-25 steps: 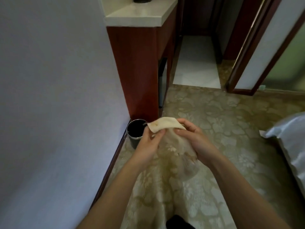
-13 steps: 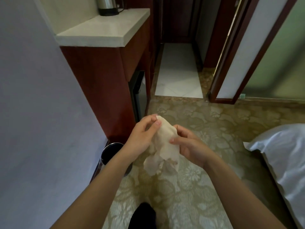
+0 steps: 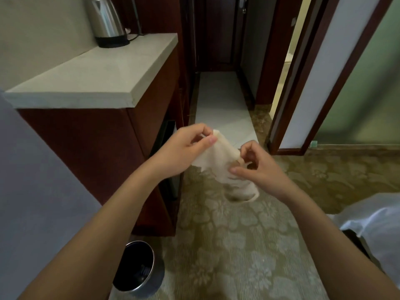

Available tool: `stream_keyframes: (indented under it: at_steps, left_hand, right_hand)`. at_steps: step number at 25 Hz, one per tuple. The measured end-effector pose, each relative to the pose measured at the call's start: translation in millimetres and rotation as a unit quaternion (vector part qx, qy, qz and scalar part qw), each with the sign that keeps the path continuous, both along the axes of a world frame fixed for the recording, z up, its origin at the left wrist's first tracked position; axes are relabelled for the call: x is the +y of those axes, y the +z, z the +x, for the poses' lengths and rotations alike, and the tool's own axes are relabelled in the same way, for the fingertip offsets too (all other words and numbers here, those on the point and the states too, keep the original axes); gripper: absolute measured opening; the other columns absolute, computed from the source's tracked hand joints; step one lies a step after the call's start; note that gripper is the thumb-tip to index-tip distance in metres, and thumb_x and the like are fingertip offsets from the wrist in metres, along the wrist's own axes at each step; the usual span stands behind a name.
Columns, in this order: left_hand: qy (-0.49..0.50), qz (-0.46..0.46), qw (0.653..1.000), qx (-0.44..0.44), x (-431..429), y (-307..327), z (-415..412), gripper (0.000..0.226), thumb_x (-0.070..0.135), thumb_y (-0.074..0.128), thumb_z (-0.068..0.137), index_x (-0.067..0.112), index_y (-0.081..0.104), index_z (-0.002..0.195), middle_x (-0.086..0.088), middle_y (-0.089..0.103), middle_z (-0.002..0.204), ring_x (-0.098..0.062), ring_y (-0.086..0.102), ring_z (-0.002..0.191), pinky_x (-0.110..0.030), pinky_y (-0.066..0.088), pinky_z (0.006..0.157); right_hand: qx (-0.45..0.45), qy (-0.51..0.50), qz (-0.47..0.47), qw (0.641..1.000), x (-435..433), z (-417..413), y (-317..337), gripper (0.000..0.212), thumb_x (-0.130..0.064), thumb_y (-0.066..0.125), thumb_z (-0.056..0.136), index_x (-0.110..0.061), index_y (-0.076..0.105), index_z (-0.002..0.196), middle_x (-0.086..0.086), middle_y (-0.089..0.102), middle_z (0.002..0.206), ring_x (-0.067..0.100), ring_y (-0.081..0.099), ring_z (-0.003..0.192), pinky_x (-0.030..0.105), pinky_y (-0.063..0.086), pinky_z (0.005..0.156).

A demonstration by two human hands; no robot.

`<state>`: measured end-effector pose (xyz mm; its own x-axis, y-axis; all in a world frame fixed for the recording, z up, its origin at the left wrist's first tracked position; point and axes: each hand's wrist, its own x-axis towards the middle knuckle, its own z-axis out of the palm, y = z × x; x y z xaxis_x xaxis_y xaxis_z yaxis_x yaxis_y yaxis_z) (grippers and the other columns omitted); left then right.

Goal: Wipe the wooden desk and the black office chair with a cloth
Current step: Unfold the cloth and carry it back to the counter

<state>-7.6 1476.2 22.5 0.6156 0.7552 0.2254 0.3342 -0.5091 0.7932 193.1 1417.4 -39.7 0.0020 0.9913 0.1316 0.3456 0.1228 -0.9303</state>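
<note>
A person's left hand (image 3: 184, 148) and right hand (image 3: 257, 167) each pinch a pale cloth (image 3: 218, 159), stretched between them in mid-air. It hangs above patterned carpet (image 3: 227, 245), beside a stone-topped cabinet (image 3: 91, 131).

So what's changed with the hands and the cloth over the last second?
The hands have drawn apart: the left hand now pinches one end of the cloth up and to the left, the right hand pinches it lower right, so it stretches between them instead of sitting bunched. The view has lifted, showing more of the kettle. Unchanged: both hands still hold the cloth; no wiping yet.
</note>
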Motion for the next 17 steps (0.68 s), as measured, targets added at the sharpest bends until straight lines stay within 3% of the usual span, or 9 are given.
stream_keyframes:
  at_steps: [2, 6, 9, 11, 13, 15, 17]
  left_hand:
    - [-0.003, 0.017, 1.000, -0.007, 33.7, 14.4, 11.9, 0.017, 0.021, 0.050, 0.098, 0.016, 0.057, 0.083, -0.007, 0.050, 0.071, -0.018, 0.045, 0.063, -0.026, 0.035, 0.056]
    - [0.031, 0.054, 0.998, -0.003, 93.3, 40.5, 36.0, 0.014, 0.021, 0.052, 0.097, 0.018, 0.059, 0.085, 0.002, 0.052, 0.071, -0.008, 0.047, 0.063, -0.018, 0.037, 0.057]
    - [0.103, 0.065, 0.992, -0.015, 137.2, 55.2, 49.5, 0.014, 0.024, 0.053, 0.096, 0.021, 0.061, 0.085, 0.003, 0.056, 0.076, -0.008, 0.051, 0.068, -0.020, 0.041, 0.061]
    - [0.155, 0.067, 0.985, -0.043, 159.2, 62.7, 53.0, 0.013, 0.025, 0.053, 0.097, 0.019, 0.062, 0.090, 0.002, 0.059, 0.082, -0.005, 0.054, 0.072, -0.017, 0.043, 0.064]
    - [0.211, 0.065, 0.974, -0.054, 176.6, 66.6, 51.3, 0.014, 0.027, 0.052, 0.096, 0.018, 0.063, 0.095, 0.000, 0.061, 0.089, -0.004, 0.056, 0.078, -0.015, 0.045, 0.069]
    - [0.254, 0.040, 0.964, -0.073, 186.9, 62.5, 44.0, 0.014, 0.029, 0.053, 0.096, 0.021, 0.064, 0.094, -0.002, 0.062, 0.093, -0.008, 0.057, 0.083, -0.020, 0.046, 0.073]
    - [0.307, 0.011, 0.946, -0.106, 192.0, 48.0, 33.8, 0.014, 0.032, 0.056, 0.094, 0.021, 0.065, 0.091, -0.004, 0.061, 0.096, -0.013, 0.056, 0.087, -0.028, 0.043, 0.077]
  right_hand:
    - [0.038, 0.013, -0.025, 0.999, 34.8, 10.6, 2.7, 0.033, -0.028, 0.074, 0.077, -0.017, 0.049, 0.096, 0.000, 0.059, 0.096, 0.014, 0.059, 0.089, 0.025, 0.050, 0.076]
    - [-0.002, 0.075, -0.089, 0.993, 104.5, 15.7, 2.1, 0.050, -0.046, 0.069, 0.075, -0.025, 0.053, 0.117, -0.011, 0.062, 0.113, 0.005, 0.061, 0.103, 0.024, 0.054, 0.084]
    - [0.002, 0.153, -0.205, 0.967, 162.4, 22.2, -3.2, 0.072, -0.062, 0.061, 0.075, -0.036, 0.039, 0.138, -0.014, 0.049, 0.137, 0.010, 0.053, 0.119, 0.031, 0.051, 0.086]
    - [0.005, 0.202, -0.310, 0.929, 196.0, 30.9, -13.7, 0.078, -0.070, 0.044, 0.077, -0.038, 0.026, 0.147, -0.007, 0.036, 0.149, 0.022, 0.048, 0.127, 0.034, 0.047, 0.090]
    - [0.084, 0.270, -0.415, 0.865, 223.7, 40.4, -28.6, 0.076, -0.071, 0.035, 0.078, -0.032, 0.034, 0.143, 0.003, 0.045, 0.142, 0.029, 0.054, 0.122, 0.040, 0.048, 0.094]
    - [0.228, 0.269, -0.472, 0.808, 250.8, 48.7, -40.8, 0.066, -0.061, 0.049, 0.078, -0.020, 0.053, 0.130, 0.012, 0.059, 0.126, 0.029, 0.062, 0.111, 0.038, 0.052, 0.092]
    - [0.333, 0.199, -0.455, 0.801, 285.9, 57.9, -49.7, 0.048, -0.032, 0.066, 0.078, -0.009, 0.060, 0.120, 0.016, 0.062, 0.121, 0.026, 0.063, 0.105, 0.034, 0.054, 0.088]
